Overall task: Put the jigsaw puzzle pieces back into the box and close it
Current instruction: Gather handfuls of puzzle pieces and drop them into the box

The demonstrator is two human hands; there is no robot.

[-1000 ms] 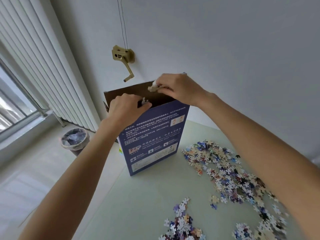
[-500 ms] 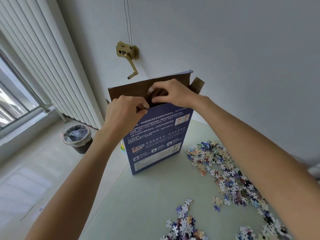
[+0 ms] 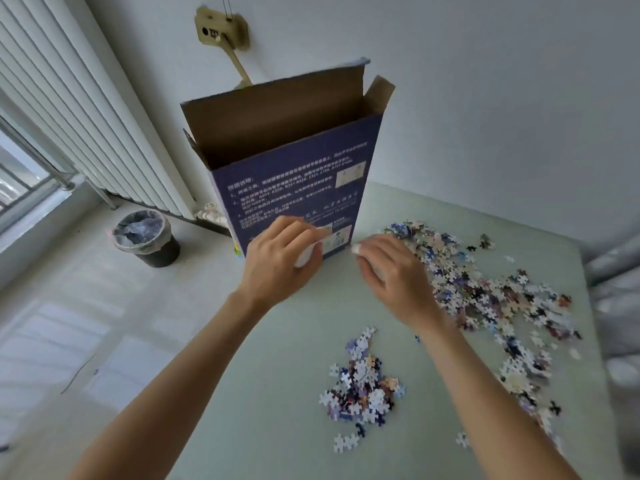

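A tall blue puzzle box (image 3: 294, 181) stands upright at the far left of the pale green table (image 3: 263, 393). Its top is open, with brown flaps raised. My left hand (image 3: 280, 261) hovers low in front of the box's lower part, fingers loosely curled, with nothing visible in it. To its right, my right hand (image 3: 391, 271) reaches down at the near edge of a big spread of loose puzzle pieces (image 3: 491, 292), also with nothing visible in it. A smaller heap of pieces (image 3: 360, 386) lies nearer to me.
On the floor to the left stands a dark waste bin (image 3: 147, 237) lined with a bag. Behind it is a white radiator (image 3: 104, 133) under a window. A brass crank fitting (image 3: 221, 29) is fixed to the wall behind the box. Grey fabric (image 3: 616, 271) borders the table's right edge.
Both hands have come down from the box's open top to table level in front of it. The pieces they held at the opening are no longer in them.
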